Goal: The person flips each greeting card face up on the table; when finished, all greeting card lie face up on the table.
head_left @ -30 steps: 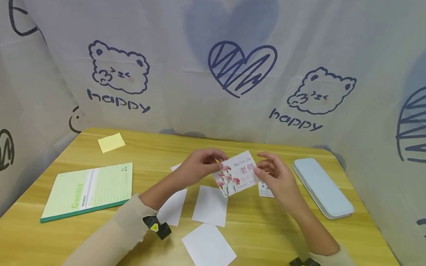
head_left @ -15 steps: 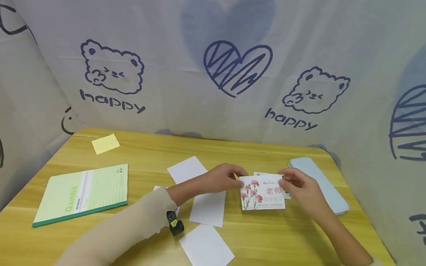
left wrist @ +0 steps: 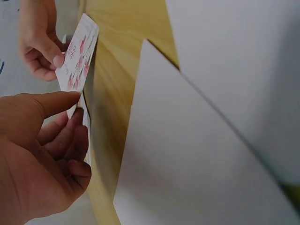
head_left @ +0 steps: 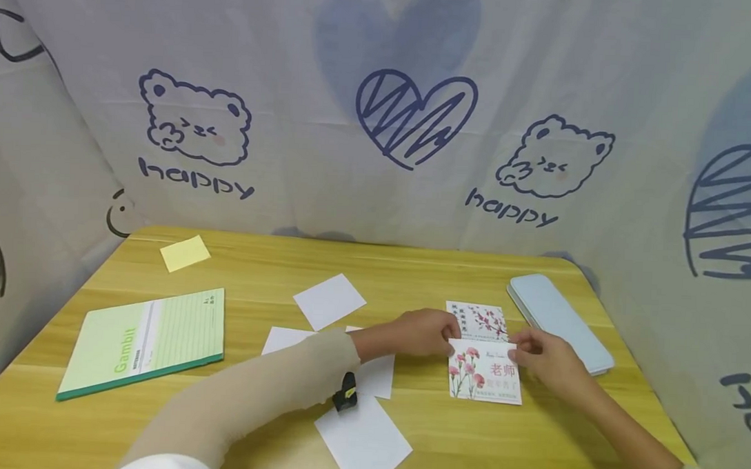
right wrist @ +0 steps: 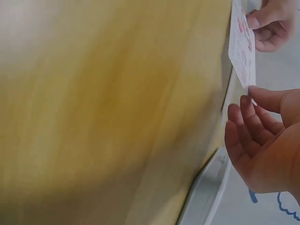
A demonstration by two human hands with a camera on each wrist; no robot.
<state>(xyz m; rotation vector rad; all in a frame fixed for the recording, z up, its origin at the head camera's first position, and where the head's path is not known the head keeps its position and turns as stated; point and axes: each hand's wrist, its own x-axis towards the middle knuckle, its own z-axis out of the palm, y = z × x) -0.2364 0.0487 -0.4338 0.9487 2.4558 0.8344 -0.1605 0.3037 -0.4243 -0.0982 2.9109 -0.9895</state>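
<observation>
Between both hands is a white card with pink carnations [head_left: 484, 373] and red lettering. My left hand [head_left: 426, 331] pinches its left edge near the upper corner, thumb on top in the left wrist view. My right hand [head_left: 548, 361] pinches the opposite edge between thumb and fingertips, as the right wrist view also shows. Just behind it a second card with a red blossom branch [head_left: 487, 321] lies on the table, its lower edge meeting or covered by the carnation card. Whether the carnation card touches the table I cannot tell.
Several blank white cards [head_left: 363, 438] lie left of the hands, partly under the left forearm. A pale blue case [head_left: 561, 324] stands close to the right hand. A green notebook [head_left: 145, 340] and a yellow sticky note [head_left: 185, 253] lie at the left.
Both hands have carried the carnation card right and toward the front, and it has turned from tilted to nearly straight. The blossom card behind it has come into fuller view.
</observation>
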